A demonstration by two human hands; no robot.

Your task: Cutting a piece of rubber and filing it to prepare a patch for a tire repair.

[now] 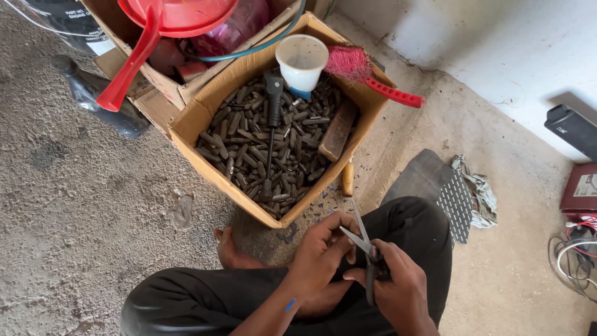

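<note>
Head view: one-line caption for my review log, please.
Seated person's right hand holds open scissors against the left hand, beside a cardboard box of dark metal pieces.

Single head-worn view, looked steeply down from above the seated person's lap. Hands sat close at lower centre; cardboard box filled upper centre; floor and wall reached upper right.

Soft, even daylight; brightest at upper right; sharp focus; faint shadows.
</note>
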